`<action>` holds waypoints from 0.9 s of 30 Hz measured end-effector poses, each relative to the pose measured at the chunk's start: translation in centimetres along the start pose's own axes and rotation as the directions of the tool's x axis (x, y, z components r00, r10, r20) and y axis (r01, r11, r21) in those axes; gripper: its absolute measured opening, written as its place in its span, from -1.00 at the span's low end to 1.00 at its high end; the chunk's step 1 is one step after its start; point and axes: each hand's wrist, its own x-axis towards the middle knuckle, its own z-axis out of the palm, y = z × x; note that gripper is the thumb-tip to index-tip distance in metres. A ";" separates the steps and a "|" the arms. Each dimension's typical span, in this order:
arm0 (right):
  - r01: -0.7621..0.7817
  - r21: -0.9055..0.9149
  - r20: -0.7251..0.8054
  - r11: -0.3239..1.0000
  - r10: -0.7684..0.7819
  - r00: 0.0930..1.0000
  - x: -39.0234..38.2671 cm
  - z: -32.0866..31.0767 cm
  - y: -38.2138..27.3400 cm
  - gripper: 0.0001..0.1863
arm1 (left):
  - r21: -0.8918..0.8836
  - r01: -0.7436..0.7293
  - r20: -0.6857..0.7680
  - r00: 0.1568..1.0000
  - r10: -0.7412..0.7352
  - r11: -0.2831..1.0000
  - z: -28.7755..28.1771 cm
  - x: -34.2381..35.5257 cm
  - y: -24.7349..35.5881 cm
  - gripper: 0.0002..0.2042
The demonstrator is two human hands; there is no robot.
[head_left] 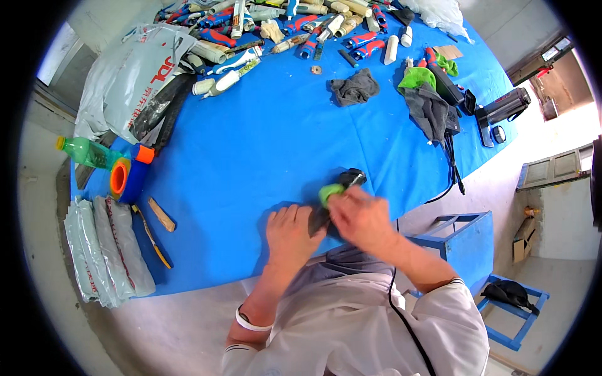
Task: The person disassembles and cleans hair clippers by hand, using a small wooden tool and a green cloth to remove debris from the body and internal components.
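My left hand (290, 233) lies on the blue table cover (251, 156) and holds down the near end of a black tool (347, 178). My right hand (360, 216) is closed on a bright green cloth (330, 191) and presses it against the tool's body. The tool's far end sticks out past both hands toward the table's middle. Much of the tool is hidden under my hands.
A pile of used tools and handles (295, 25) fills the far edge. Grey rags (355, 86), a green rag (416, 78), a black bottle (503, 106) and a cord lie right. A tape roll (122, 177), green bottle (84, 152) and plastic bags (110, 250) sit left. A blue stool (461, 241) stands right.
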 end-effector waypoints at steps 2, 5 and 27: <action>-0.037 -0.051 -0.082 0.998 0.033 0.996 0.8 -0.5 2.1 -0.89 | -0.013 -0.006 -0.041 0.999 0.006 1.000 0.1 0.1 0.1 -0.69; -0.191 -0.048 -0.194 0.980 0.179 0.965 0.9 -0.6 3.3 -0.90 | -0.014 -0.004 -0.054 0.999 0.003 1.000 0.3 0.1 0.1 -0.69; -0.144 -0.008 -0.249 0.990 0.138 0.959 -1.5 0.5 1.9 -0.84 | 0.003 -0.011 -0.017 1.000 0.011 1.000 0.2 0.1 0.0 -0.67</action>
